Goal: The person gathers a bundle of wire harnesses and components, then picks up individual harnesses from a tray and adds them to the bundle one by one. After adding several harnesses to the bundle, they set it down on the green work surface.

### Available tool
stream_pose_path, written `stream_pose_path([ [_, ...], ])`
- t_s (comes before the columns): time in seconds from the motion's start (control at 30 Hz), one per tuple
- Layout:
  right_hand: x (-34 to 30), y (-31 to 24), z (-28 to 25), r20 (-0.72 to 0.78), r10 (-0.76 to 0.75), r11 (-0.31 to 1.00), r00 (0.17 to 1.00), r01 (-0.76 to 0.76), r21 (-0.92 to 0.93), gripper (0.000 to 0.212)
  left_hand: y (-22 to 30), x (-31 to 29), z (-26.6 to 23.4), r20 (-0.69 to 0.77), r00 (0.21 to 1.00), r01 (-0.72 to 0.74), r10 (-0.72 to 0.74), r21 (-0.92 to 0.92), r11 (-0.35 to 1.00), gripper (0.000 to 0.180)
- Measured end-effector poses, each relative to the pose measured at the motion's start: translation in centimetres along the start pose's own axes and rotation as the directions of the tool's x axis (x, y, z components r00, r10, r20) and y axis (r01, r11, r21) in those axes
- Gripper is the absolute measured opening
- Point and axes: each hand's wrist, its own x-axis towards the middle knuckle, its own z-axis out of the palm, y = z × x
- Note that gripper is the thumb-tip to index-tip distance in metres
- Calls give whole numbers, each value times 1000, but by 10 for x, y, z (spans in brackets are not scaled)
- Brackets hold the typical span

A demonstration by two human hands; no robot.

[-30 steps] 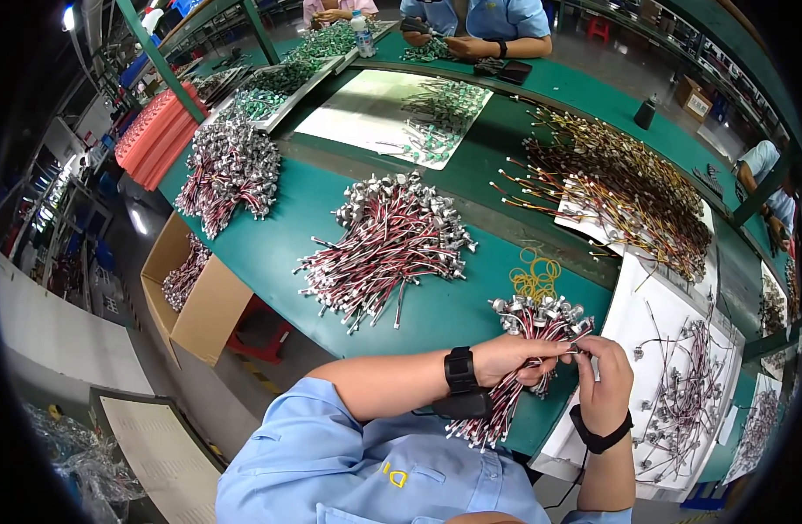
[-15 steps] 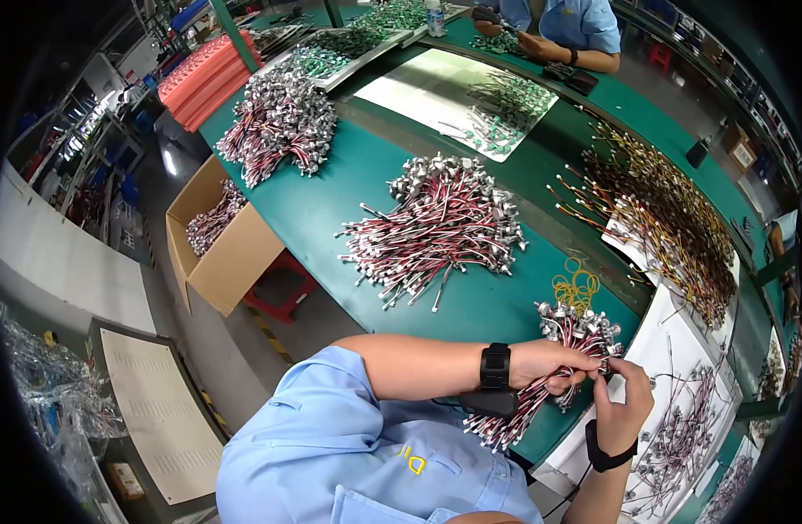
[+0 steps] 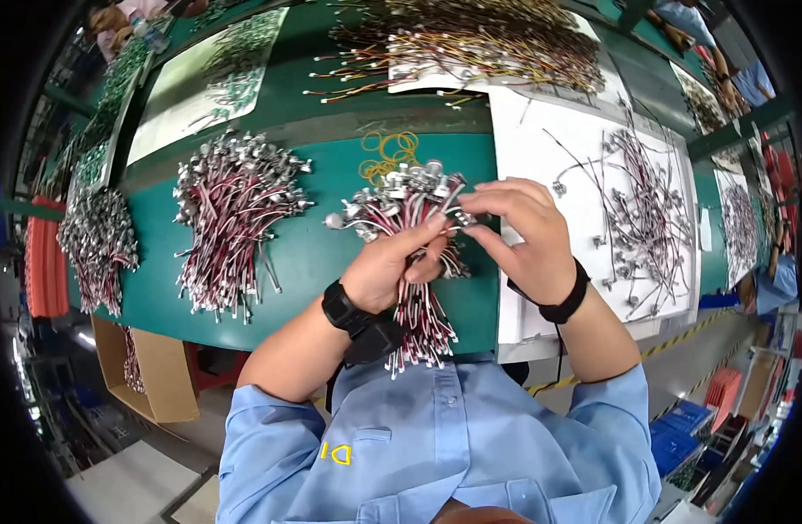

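My left hand (image 3: 385, 269) is closed around a bundle of red, black and white wire leads (image 3: 425, 319) at its upper middle. Silver round parts (image 3: 418, 182) fan out at the bundle's far end, and small white connectors hang at the near end. To the right, my right hand (image 3: 534, 237) has thumb and forefinger apart, their tips beside a small silver part at the bundle's right edge. Whether they touch it is hard to make out. Yellow rubber bands (image 3: 389, 159) lie on the green table (image 3: 331, 262) just beyond the bundle.
Two piles of similar leads, one nearer (image 3: 235, 227) and one farther left (image 3: 100, 249), lie on the table. A white tray (image 3: 541, 166) with loose leads is at right. Yellow-and-black leads (image 3: 497, 52) lie beyond. A cardboard box (image 3: 169, 384) stands lower left.
The view has swung to the right, so table and piles now appear farther left. My left hand keeps the bundle; my right thumb and forefinger have spread apart.
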Motion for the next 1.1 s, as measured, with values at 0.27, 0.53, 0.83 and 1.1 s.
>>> stream_pose_path([
  [0.27,-13,-2,-8,60,42,999,997,-42,-8,27,-13,-3,2,53,999,-19,13,122,992,26],
  [0.53,-5,-5,-2,5,11,998,1000,-11,57,34,-7,-1,-9,224,975,-15,-2,75,997,24],
  [0.83,-4,4,-13,-41,15,999,999,-17,-36,34,1,-5,-4,226,970,81,-92,58,995,23],
  [1.1,-12,-10,-8,349,294,856,890,-408,318,28,-3,-3,-8,200,980,12,-14,10,1000,20],
])
